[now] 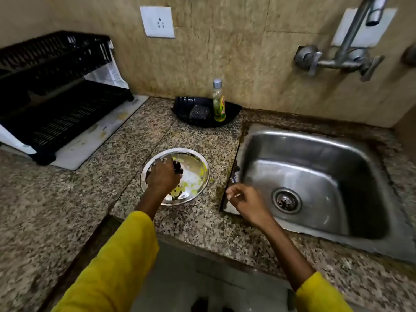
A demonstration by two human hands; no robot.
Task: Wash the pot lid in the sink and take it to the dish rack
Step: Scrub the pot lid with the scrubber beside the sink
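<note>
A round steel pot lid (193, 174) lies on the granite counter left of the sink, smeared with yellow-green food. Its black knob (178, 168) sits at the centre. My left hand (162, 176) rests on top of the lid with its fingers closed around the knob. My right hand (245, 200) hovers over the left rim of the steel sink (315, 183), fingers loosely curled with nothing in them. The sink is bare, with a drain (286, 201) at its bottom. A black two-tier dish rack (56, 97) stands at the far left on a white mat.
A black tray (231, 111) against the wall holds a scrub sponge (199, 111) and a bottle of dish liquid (218, 102). The wall tap (351, 41) hangs above the sink at the upper right. A wall socket (157, 21) sits above the counter.
</note>
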